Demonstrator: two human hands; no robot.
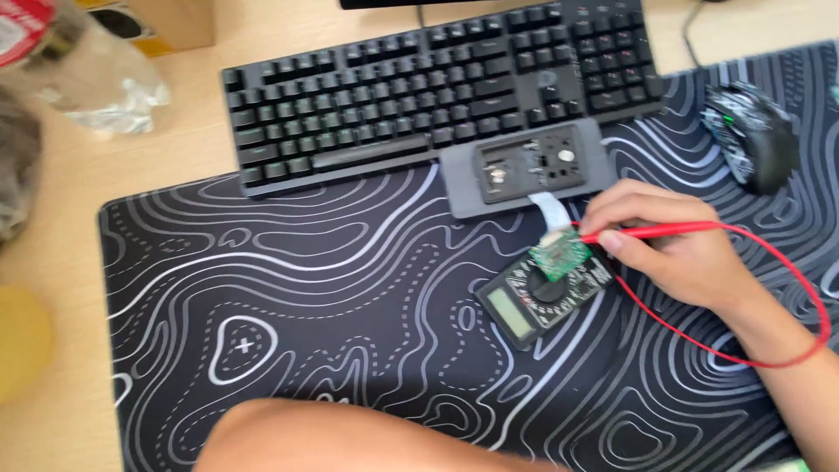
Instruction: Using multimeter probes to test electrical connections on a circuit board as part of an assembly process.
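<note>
Red probe (673, 231) sits pinched in my right hand (673, 249), its tip on the small green circuit board (557, 251) above the multimeter (533, 301), near the opened grey device (524, 168) and keyboard (437, 87).

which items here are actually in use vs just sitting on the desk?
In use:
right hand
red probe
small green circuit board
multimeter
opened grey device

Lying about:
keyboard
mouse
plastic bottle
cardboard box
patterned desk mat
</note>
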